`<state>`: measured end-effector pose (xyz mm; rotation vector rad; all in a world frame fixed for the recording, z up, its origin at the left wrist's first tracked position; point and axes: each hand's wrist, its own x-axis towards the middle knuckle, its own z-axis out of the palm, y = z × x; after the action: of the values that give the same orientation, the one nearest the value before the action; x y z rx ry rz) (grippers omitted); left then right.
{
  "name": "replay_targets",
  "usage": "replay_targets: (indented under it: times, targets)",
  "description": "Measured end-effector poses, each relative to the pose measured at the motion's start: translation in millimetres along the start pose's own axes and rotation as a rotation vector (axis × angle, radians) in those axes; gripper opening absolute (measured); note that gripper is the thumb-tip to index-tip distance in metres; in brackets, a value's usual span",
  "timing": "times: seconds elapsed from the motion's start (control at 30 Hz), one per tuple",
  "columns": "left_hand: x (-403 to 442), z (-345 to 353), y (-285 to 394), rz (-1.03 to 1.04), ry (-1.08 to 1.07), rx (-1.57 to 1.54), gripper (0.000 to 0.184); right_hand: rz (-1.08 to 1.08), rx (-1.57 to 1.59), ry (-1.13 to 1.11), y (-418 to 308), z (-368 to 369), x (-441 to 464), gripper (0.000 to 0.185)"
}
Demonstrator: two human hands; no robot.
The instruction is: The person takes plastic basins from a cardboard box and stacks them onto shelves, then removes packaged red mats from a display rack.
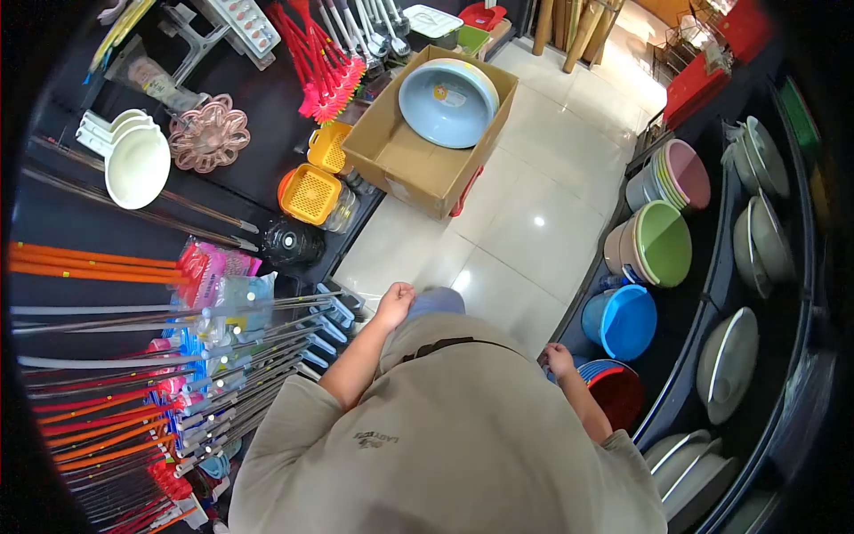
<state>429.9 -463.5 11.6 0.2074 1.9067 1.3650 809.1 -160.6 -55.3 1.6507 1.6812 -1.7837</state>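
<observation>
My left hand [396, 303] hangs beside my left thigh, its fingers loosely curled with nothing showing in them. Nearest to it are the pale-blue ends of several long-handled tools [331, 322] on the left rack. My right hand [558, 360] is by my right hip, also curled, with no object visible in it. Just beyond that hand stand a red bucket [614, 396] and a bright blue bucket [620, 320]; I cannot tell whether it touches either. Ahead on the floor is an open cardboard box [382, 151] with a light blue basin [445, 105] in it.
Yellow baskets [311, 193] and red-handled brushes [329, 80] line the left shelving. A white ladle-shaped scoop [138, 165] hangs there too. Along the right are a green bucket [663, 242], a pink bucket [687, 173] and metal basins [728, 365]. Tiled floor [516, 240] runs between.
</observation>
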Motion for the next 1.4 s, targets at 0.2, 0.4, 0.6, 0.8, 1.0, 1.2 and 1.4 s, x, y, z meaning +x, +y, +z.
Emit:
replay_targets:
  times: [0.2,0.4,0.6,0.8,1.0,1.2,1.4]
  targets:
    - [78,16,59,0.045,0.049,-0.045,0.026,-0.021,-0.237,-0.063,-70,2,-9,0.03]
    - [217,32,153,0.089,0.037,-0.234,0.03,-0.068,-0.347,-0.015,-20,-36,76,0.033]
    - [371,60,260,-0.029,0.042,-0.343,0.038,0.089,-0.175,0.166,-209,-41,52,0.033]
    - [490,80,328,-0.141,0.112,-0.369,0.053,0.059,0.178,0.193,-256,-31,112,0.033]
    - [578,85,328,-0.205,0.186,-0.5,0.051,-0.087,0.3,0.036,-248,-17,126,0.036]
    - [587,99,338,-0.115,0.496,-0.292,0.055,-0.035,0.238,0.202,-97,6,125,0.036]
    - [589,94,316,0.124,0.4,-0.394,0.038,0.309,-0.011,0.316,-264,17,50,0.041]
